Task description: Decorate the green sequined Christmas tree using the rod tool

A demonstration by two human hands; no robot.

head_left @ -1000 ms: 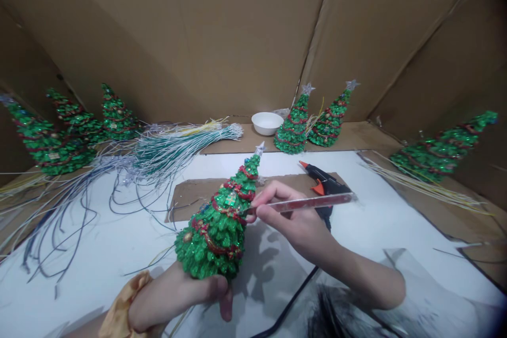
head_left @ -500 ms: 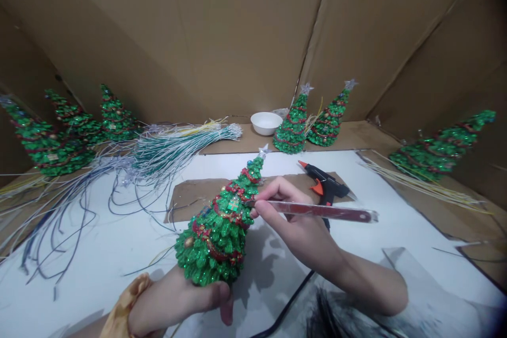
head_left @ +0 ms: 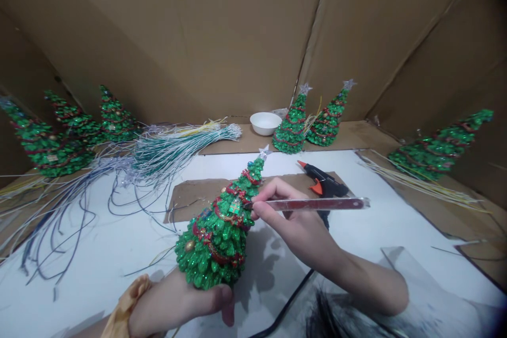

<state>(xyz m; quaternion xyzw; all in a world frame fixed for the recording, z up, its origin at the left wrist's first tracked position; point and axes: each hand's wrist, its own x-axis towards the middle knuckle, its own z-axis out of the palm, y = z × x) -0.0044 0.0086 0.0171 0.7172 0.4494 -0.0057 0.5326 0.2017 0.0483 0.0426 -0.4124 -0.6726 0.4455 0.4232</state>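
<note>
A glittered green Christmas-tree ornament, cone-shaped and covered in overlapping leaf-like scales, with a red tinsel garland winding around it. A small gold bead sits low on one side, a tiny gift-like square sits higher up, and a silver star tops the tip. The ornament is tilted, its tip leaning to the right, and is held above a white work surface. Its base rests on the left hand, whose fingers curl closed beneath it; a yellow fabric band circles that wrist. The right hand pinches a slender translucent red stick, its end just beside the garland. Beyond lie a black glue gun with an orange trigger on a cardboard strip, bundles of thin wires, a white bowl, and further green trees along a cardboard ledge.
</note>
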